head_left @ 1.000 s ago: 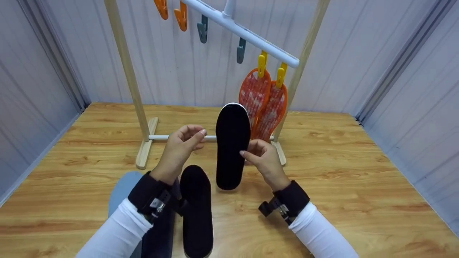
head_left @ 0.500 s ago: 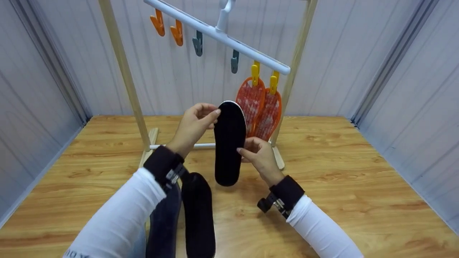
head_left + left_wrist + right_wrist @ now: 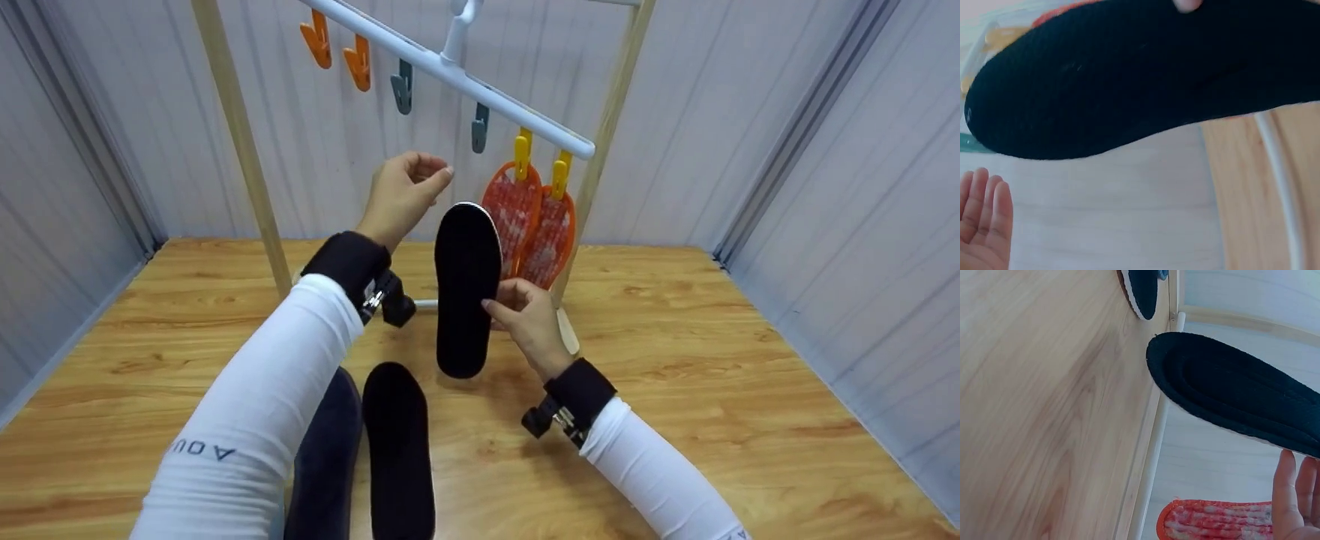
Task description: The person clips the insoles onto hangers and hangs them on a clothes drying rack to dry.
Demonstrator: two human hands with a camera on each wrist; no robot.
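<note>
Right hand (image 3: 525, 319) pinches upright black insole (image 3: 466, 289) at mid-edge, above worktop (image 3: 712, 360) | left hand (image 3: 401, 191) raised near teal clip (image 3: 479, 127), fingers loosely curled, empty | insole likely light, flexible; best held by its edge, toe up.

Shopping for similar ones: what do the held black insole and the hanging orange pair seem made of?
Black insole: probably fabric-covered foam, matte, finely textured, with a pale edge. Orange pair: perhaps rubbery plastic or woven mesh; patterned surface, too small to tell.
</note>
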